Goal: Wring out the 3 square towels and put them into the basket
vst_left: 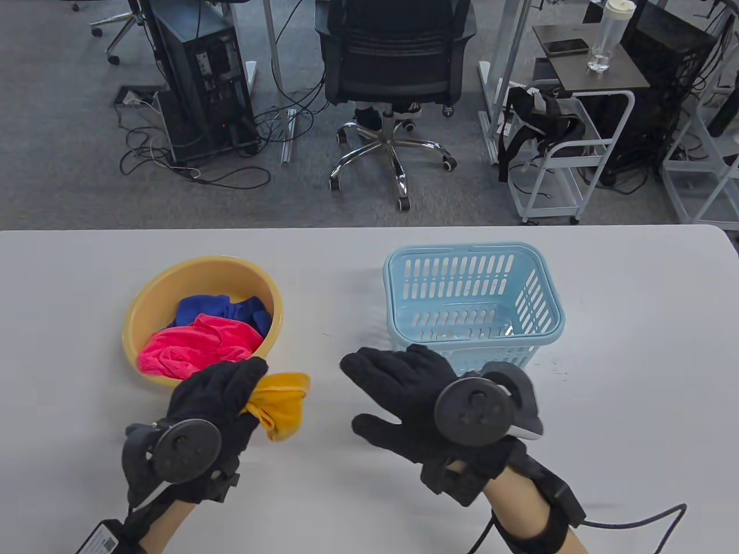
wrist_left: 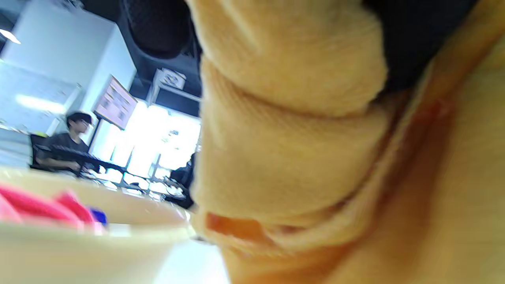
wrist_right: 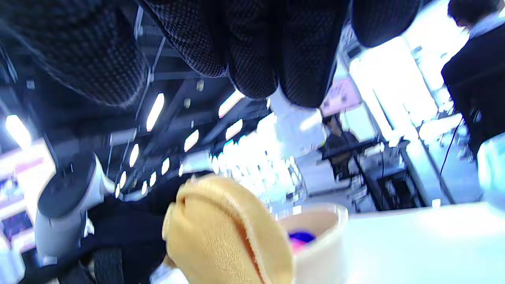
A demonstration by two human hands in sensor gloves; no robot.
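Note:
My left hand [vst_left: 222, 392] grips a bunched yellow towel [vst_left: 281, 403] just in front of the yellow basin [vst_left: 151, 300]; the towel fills the left wrist view [wrist_left: 292, 157] and shows in the right wrist view [wrist_right: 225, 240]. A pink towel [vst_left: 190, 346] and a blue towel [vst_left: 225, 309] lie in the basin. My right hand [vst_left: 398, 381] hovers with fingers spread, holding nothing, a little right of the yellow towel and in front of the light blue basket [vst_left: 542, 334], which holds no towel.
The white table [vst_left: 635, 404] carries the basin at left and the basket at right. Beyond its far edge stand an office chair [vst_left: 392, 86], a computer tower [vst_left: 202, 81] and a white cart [vst_left: 571, 150]. A person [wrist_left: 69, 138] sits in the distance.

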